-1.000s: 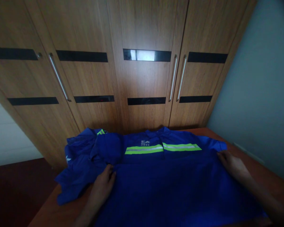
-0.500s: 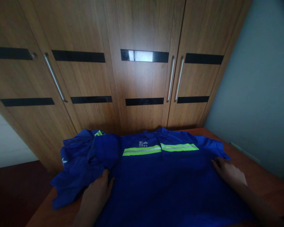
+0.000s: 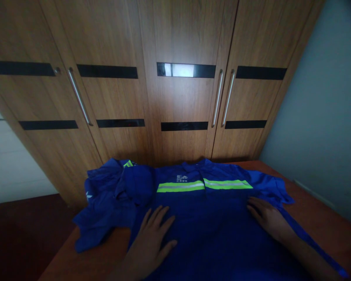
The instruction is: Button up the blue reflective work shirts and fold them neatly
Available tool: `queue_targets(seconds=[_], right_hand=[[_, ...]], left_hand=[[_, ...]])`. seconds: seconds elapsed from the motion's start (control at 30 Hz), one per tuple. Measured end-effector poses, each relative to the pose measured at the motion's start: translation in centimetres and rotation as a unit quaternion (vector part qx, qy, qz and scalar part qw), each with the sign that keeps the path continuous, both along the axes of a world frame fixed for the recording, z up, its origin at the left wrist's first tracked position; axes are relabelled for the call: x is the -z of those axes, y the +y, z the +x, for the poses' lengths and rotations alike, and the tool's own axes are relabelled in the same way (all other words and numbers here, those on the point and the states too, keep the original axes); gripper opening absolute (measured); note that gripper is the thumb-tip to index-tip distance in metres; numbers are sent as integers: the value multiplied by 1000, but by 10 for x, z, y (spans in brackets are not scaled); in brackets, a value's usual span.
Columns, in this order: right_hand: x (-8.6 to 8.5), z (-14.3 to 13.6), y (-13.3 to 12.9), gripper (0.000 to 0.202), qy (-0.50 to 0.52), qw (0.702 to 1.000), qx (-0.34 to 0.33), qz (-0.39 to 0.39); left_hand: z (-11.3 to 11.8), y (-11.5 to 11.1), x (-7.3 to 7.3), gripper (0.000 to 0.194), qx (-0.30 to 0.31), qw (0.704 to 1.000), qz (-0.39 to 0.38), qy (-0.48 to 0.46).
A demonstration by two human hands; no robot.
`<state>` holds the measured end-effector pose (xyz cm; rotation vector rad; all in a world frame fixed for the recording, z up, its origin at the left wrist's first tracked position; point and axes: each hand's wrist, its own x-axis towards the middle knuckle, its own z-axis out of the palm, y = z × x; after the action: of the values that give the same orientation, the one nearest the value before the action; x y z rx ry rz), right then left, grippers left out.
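Note:
A blue shirt [image 3: 216, 230] with a green and silver reflective band across its chest lies spread on the reddish-brown table [image 3: 114, 248]. Flat on the lower left part of the shirt is my left hand [image 3: 152, 238], its fingers spread. My right hand [image 3: 266, 218] rests on the right side of the shirt, below the band, with its fingers extended. To the left, a crumpled blue garment [image 3: 105, 203] with a small green strip touches the shirt's left sleeve.
Behind the table stands a wooden wardrobe [image 3: 181, 101] with metal handles and black strips. A pale wall [image 3: 318, 128] is on the right. Dark red floor [image 3: 26, 226] shows at the lower left.
My left hand has gone from the shirt's left edge onto its front and spread its fingers. My right hand has shifted inward over the shirt. The view has turned slightly left.

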<state>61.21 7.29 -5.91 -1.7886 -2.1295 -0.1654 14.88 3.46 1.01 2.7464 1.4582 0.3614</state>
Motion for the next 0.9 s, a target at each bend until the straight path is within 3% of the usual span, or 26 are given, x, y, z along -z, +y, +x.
queue_targets(seconds=[0.17,0.3,0.43,0.53,0.63,0.7,0.8,0.9], right_hand=[[26,27,-9,57,-15,1000,26,-1],[26,41,-15,55,-46,997,66,-8],[8,2,-23,54,-60,992,106,26],[-6,-54,-39,52,-30,999,26,24],[-6,-105,-59,51,-14,997,-69,17],[0,-123,-72,58,-16,991,-131,18],[7,-124,-86,69,-13,988,-157,1],[6,-109,-92,72,-2,989,-143,-25]], left_hand=[[-7,4,13,60,17,998,-37,37],[-15,4,12,61,15,998,-58,28],[0,-1,4,62,8,998,-56,12],[38,-9,3,68,71,997,-43,9],[84,-16,20,60,176,984,-2,12],[107,-21,39,53,195,978,70,20],[119,-28,65,45,199,964,171,33],[112,-32,75,42,204,953,221,28]])
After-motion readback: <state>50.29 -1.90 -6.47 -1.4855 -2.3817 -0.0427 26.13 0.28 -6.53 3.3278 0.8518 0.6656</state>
